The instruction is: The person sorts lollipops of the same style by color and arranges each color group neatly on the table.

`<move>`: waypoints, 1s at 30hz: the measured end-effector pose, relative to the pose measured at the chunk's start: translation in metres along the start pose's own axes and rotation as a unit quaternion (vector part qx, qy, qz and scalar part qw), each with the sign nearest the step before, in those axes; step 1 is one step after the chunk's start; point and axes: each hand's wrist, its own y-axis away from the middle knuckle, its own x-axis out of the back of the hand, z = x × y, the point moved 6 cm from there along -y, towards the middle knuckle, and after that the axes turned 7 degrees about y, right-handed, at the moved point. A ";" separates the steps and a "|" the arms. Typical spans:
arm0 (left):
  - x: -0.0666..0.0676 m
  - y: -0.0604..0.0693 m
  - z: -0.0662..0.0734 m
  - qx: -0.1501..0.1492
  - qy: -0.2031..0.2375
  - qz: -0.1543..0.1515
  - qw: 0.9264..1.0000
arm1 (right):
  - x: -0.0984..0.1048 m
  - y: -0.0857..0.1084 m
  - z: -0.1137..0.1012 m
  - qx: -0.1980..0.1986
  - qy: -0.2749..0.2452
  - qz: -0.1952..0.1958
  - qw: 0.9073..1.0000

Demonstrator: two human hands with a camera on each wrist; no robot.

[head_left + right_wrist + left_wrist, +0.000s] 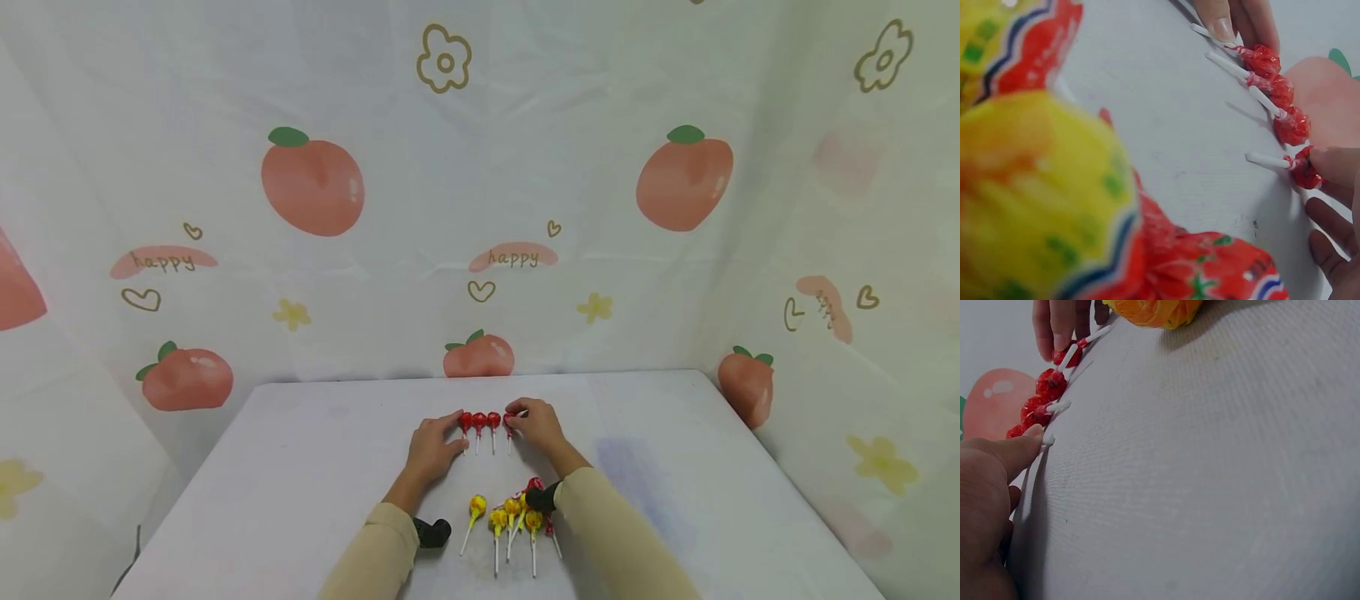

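Note:
Several red lollipops form a row at the far part of the white table, heads away and white sticks toward me. My left hand point(432, 450) holds the leftmost red lollipop point(466, 421), index finger by the candy and thumb at its stick. At the other end, my right hand point(537, 423) pinches the candy of the rightmost red lollipop point(1305, 167) between thumb and fingers. Two red lollipops point(480, 421) lie between the hands, untouched. A slightly wider gap separates the rightmost one from its neighbour.
Nearer to me lies a loose cluster of yellow lollipops point(498, 521) with some red lollipops point(535, 483), partly hidden under the right wrist's black camera point(542, 498). One yellow lollipop point(477, 505) lies left of it. A printed white cloth point(405, 317) hangs behind the table point(315, 483).

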 end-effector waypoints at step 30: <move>0.000 0.002 0.003 -0.020 -0.009 0.002 1.000 | -0.004 0.004 -0.002 -0.034 -0.016 -0.008 0.999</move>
